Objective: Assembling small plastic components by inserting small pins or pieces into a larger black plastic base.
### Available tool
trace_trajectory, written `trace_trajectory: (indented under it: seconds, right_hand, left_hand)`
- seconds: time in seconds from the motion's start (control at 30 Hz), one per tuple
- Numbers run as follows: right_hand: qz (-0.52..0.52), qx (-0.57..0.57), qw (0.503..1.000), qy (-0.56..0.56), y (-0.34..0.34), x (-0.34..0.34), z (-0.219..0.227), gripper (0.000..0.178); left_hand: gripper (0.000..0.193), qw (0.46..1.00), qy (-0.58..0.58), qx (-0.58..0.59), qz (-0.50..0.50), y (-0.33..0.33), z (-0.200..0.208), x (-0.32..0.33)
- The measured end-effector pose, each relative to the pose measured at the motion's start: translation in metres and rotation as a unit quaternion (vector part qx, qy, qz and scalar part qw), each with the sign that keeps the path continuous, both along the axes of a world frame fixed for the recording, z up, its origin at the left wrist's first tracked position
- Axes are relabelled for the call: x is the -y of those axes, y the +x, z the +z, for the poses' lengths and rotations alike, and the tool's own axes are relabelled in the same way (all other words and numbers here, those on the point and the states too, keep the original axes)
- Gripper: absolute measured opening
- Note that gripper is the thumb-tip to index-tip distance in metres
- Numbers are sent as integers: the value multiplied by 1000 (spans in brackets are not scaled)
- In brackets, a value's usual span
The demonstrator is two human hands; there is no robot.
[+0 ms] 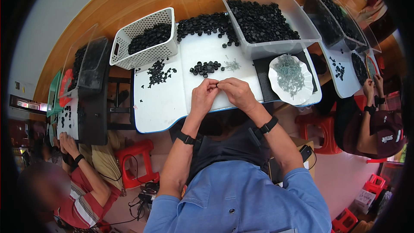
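Over the front of the white table (pixel 161 108), my left hand (pixel 204 98) and my right hand (pixel 238 94) meet fingertip to fingertip. Both are pinched round a small black part (pixel 217 85), mostly covered by the fingers. Just beyond them lies a loose group of round black caps (pixel 207 67). Beside it is a little heap of thin, pale green-grey pieces (pixel 232 64), too fine to name. More of these fill a white scalloped plate (pixel 306 87) at the right. Small black pieces (pixel 159 74) are scattered on the table's left part.
A white perforated basket (pixel 125 61) and a clear plastic bin (pixel 276 48), both holding black parts, stand at the back, with a pile of black caps (pixel 202 23) between. The plate rests on a black mat (pixel 264 77). Co-workers sit left and right, near red stools (pixel 137 164).
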State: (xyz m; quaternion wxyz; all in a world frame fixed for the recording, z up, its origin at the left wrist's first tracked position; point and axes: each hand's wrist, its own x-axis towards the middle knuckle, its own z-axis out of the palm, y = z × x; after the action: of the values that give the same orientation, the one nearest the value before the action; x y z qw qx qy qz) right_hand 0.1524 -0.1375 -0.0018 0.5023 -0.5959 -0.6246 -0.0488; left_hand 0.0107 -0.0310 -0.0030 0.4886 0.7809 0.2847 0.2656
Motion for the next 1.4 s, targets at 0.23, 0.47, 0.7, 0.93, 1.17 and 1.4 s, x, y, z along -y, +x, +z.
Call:
trace_trajectory:
  seconds: [0.23,0.47,0.7,0.93,1.17,1.4]
  right_hand:
    - [4,-11,1000,-17,-1,1,1,28]
    - [-2,-14,1000,-5,-5,3,3,32]
    - [7,-128,991,-44,0,2,-3,27]
    - [17,-291,943,-159,9,-2,0,10]
    - [13,-262,952,-155,9,-4,-3,11]
    - [7,-256,953,-160,7,-3,-1,10]
  left_hand:
    - [21,998,-45,-32,-36,-5,6,-8]
    - [22,987,-133,-26,-83,-5,11,-18]
    - [22,984,-161,-17,-72,-5,8,-18]
    - [24,993,-112,6,-34,-7,0,-8]
    - [25,997,-71,22,-25,-8,1,-2]
    - [26,998,-52,1,-28,-9,4,-3]
